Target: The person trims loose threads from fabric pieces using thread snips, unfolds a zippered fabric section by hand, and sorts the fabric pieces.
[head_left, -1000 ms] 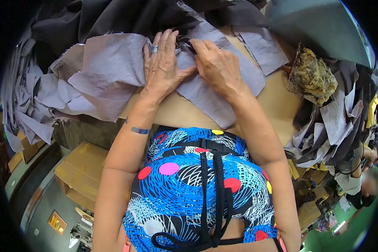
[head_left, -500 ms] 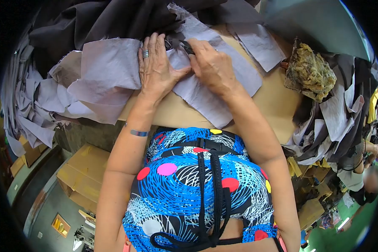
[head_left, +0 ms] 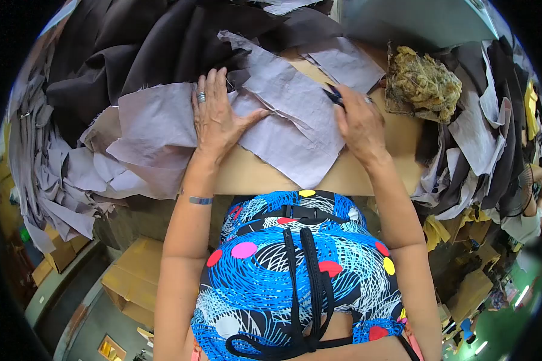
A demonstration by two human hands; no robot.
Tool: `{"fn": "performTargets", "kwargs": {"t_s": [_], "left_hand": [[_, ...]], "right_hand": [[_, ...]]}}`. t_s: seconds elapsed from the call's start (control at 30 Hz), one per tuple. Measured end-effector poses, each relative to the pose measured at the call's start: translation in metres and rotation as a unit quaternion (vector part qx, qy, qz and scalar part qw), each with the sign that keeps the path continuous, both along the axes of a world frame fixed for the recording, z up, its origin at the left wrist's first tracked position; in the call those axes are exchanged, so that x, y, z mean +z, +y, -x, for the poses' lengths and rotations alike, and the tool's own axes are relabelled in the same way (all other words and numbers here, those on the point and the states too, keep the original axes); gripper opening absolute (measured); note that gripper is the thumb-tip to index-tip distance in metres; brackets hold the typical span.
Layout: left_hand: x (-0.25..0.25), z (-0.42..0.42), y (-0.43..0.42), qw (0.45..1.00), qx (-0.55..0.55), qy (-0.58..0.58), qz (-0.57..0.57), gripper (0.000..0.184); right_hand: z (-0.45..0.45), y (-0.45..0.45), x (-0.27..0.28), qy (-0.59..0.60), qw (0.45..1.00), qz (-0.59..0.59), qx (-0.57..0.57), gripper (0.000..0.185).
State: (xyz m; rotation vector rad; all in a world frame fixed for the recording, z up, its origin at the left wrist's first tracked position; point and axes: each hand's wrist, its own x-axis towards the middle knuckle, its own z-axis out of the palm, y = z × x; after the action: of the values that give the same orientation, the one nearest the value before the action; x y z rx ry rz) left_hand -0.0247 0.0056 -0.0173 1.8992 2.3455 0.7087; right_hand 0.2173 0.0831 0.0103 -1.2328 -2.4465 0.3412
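Note:
My left hand (head_left: 217, 117) lies flat with fingers apart at the edge of the light grey-purple cloth (head_left: 159, 117), its thumb reaching onto the middle cloth piece (head_left: 298, 129). That middle piece is creased and has a frayed strip at its top. My right hand (head_left: 362, 123) is closed around a small black tool (head_left: 333, 95), whose dark tip sticks out to the upper left beyond the fingers. It is held at the right edge of the middle cloth. Another light piece (head_left: 345, 65) lies above my right hand.
Dark cloth (head_left: 156, 45) is heaped at the back left. A plastic-wrapped yellowish bundle (head_left: 424, 84) sits at the right of the cardboard surface (head_left: 397, 135). Layered scraps (head_left: 479, 129) hang at the right edge. A cardboard box (head_left: 135, 277) stands below left. Part of a person (head_left: 522, 225) shows far right.
My right hand has moved right and away from my left hand, with the black tool now more exposed. More of the creased middle cloth shows. The whole view has shifted somewhat.

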Motion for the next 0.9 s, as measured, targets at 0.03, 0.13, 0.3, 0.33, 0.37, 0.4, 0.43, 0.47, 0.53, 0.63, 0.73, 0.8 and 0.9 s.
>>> {"fn": "performTargets", "kwargs": {"t_s": [0.03, 0.13, 0.3, 0.33, 0.37, 0.4, 0.43, 0.47, 0.53, 0.63, 0.73, 0.8, 0.9], "left_hand": [[0.004, -0.001, 0.001, 0.999, -0.015, 0.003, -0.031, 0.092], [0.017, -0.004, 0.0, 0.989, -0.067, 0.051, -0.117, 0.075], [0.011, -0.029, -0.033, 0.967, -0.245, 0.012, -0.076, 0.034], [0.007, -0.037, -0.035, 0.966, -0.248, -0.012, -0.073, 0.032], [0.004, -0.046, -0.035, 0.965, -0.252, -0.035, -0.071, 0.03], [0.002, -0.053, -0.034, 0.963, -0.256, -0.057, -0.069, 0.029], [-0.001, -0.054, -0.034, 0.963, -0.252, -0.057, -0.074, 0.03], [-0.004, -0.056, -0.035, 0.964, -0.247, -0.058, -0.079, 0.03], [-0.004, -0.057, -0.034, 0.966, -0.239, -0.06, -0.075, 0.031], [0.004, -0.055, -0.034, 0.966, -0.251, -0.024, -0.052, 0.032], [0.006, -0.055, -0.037, 0.954, -0.291, 0.066, -0.033, 0.033], [-0.002, -0.059, -0.041, 0.945, -0.318, 0.066, -0.037, 0.034], [-0.001, -0.064, -0.042, 0.936, -0.345, 0.063, -0.038, 0.032]], "right_hand": [[-0.012, -0.004, -0.001, -0.032, 0.999, 0.009, -0.027, 0.034], [-0.042, -0.011, -0.008, -0.099, 0.992, -0.063, -0.055, 0.038], [-0.034, -0.019, -0.002, -0.098, 0.984, -0.147, 0.018, 0.039], [-0.023, -0.018, 0.0, -0.07, 0.988, -0.136, 0.033, 0.039], [-0.009, -0.012, 0.001, -0.04, 0.99, -0.126, 0.048, 0.039], [0.003, -0.006, 0.001, -0.01, 0.991, -0.117, 0.062, 0.039], [0.013, -0.002, 0.0, -0.008, 0.995, -0.089, 0.045, 0.04], [0.022, 0.003, -0.001, -0.007, 0.998, -0.061, 0.03, 0.042], [0.029, 0.01, -0.007, 0.029, 0.999, -0.015, 0.013, 0.044], [0.034, 0.011, -0.016, 0.066, 0.997, 0.026, 0.014, 0.042], [0.028, 0.015, -0.008, 0.005, 0.999, 0.039, 0.028, 0.031], [0.024, 0.018, -0.008, 0.016, 0.998, 0.044, 0.03, 0.022], [0.023, 0.019, -0.012, 0.037, 0.999, 0.006, 0.027, 0.013]]}}
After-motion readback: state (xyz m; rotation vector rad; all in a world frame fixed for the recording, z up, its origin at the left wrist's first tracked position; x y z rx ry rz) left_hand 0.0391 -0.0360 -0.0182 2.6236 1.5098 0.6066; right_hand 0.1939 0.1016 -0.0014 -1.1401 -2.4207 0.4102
